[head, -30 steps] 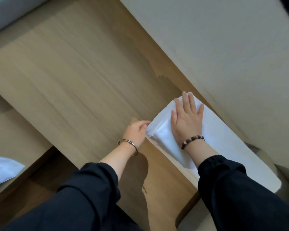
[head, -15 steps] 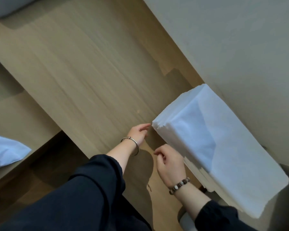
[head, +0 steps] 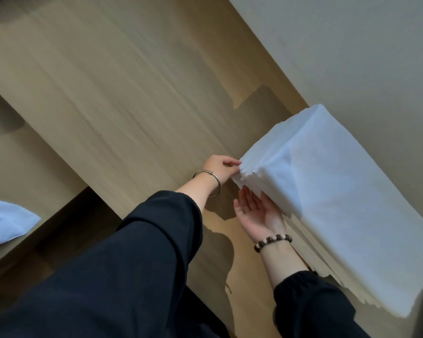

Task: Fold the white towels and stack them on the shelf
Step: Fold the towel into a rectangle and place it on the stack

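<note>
A tall stack of folded white towels (head: 332, 191) stands on the wooden shelf (head: 122, 98), against the pale wall on the right. My left hand (head: 221, 168), with a metal bangle on its wrist, pinches the near left corner of the stack between thumb and fingers. My right hand (head: 257, 213), with a bead bracelet on its wrist, lies palm up with straight fingers against the stack's near side, low down. The stack's bottom right end is ragged and partly hidden by my dark sleeve.
Another white towel (head: 7, 223) lies loose on a lower wooden surface at the far left. A pale wall (head: 352, 50) runs diagonally along the shelf's right side. Bare shelf top stretches to the upper left of the stack.
One second ago my right hand pressed flat on top of the stack. It came down in front of the stack, curled, and now lies palm up against the stack's side. My left hand closed on the corner.
</note>
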`<state>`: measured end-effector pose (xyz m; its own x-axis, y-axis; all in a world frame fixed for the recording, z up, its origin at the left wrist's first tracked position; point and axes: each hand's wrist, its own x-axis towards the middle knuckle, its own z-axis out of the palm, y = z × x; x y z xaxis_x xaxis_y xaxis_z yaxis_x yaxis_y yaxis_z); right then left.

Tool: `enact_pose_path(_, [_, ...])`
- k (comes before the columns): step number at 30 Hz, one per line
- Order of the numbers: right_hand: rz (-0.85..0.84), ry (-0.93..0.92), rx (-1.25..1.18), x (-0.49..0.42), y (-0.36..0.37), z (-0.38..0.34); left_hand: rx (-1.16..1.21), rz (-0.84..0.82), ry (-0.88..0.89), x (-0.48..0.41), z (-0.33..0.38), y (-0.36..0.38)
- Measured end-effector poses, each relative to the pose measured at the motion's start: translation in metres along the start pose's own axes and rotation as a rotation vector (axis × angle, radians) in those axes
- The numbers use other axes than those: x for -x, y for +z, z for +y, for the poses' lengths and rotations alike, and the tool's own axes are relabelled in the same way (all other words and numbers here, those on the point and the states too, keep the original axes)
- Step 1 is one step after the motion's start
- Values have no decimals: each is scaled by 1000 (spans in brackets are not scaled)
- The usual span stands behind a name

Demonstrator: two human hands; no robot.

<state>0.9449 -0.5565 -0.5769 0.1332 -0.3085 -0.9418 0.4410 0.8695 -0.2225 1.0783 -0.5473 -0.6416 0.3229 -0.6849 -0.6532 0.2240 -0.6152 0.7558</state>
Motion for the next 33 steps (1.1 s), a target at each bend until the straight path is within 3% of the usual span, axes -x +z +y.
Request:
enact_pose_path(16, [34, -80, -158, -7, 9, 6, -149, -48, 7, -20, -2, 0])
enact_pose_path(23, [13, -116, -119, -9, 4, 6, -108, -44, 8, -19, -3, 0])
enact_pose_path(29, [39, -95, 40, -7, 1, 2, 146, -81, -52, -10, 1, -7])
enact_pose_path(33, [43, -85, -28, -4, 3, 5, 75, -122, -56, -10, 4, -7])
